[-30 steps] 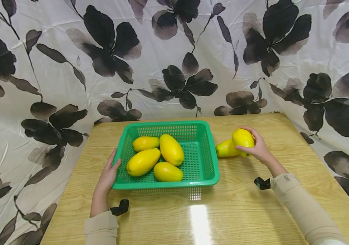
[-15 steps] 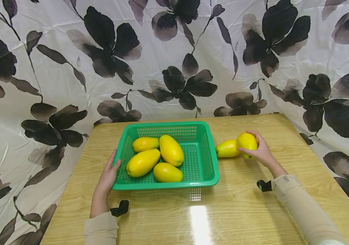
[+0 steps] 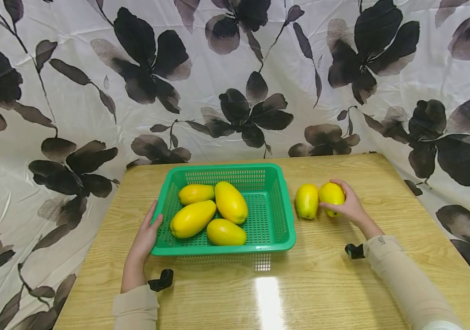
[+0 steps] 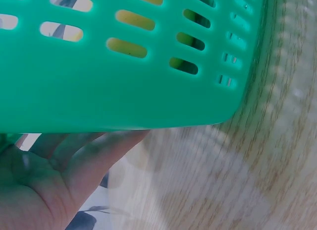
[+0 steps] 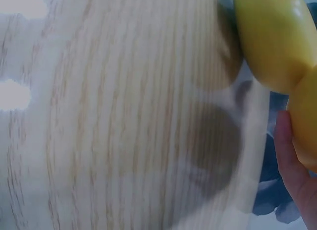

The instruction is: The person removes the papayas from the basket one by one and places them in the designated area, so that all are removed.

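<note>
In the head view a green plastic basket [image 3: 223,249] holds several yellow papayas, one of them a papaya [image 3: 230,201] near its middle. My left hand [image 3: 143,236] rests against the basket's left side; the left wrist view shows its fingers [image 4: 106,150] extended along the outer wall. To the right of the basket, my right hand [image 3: 349,207] grips a papaya [image 3: 331,196] between thumb and fingers. Beside it, on its left, lies another papaya [image 3: 306,201]. In the right wrist view these two papayas touch or overlap. Whether the gripped one touches the table cannot be told.
Everything stands on a light wooden table [image 3: 218,293] with a glossy light reflection near the front. A white cloth with dark flowers [image 3: 235,114] hangs behind and beside it. Black wrist cameras sit on both sleeves. Inside the basket, bare mesh [image 3: 259,211] shows on the right.
My right hand has shifted slightly right and toward me with its papaya. The papaya beside it has turned from lying sideways to pointing toward me. My left hand and the basket stay put.
</note>
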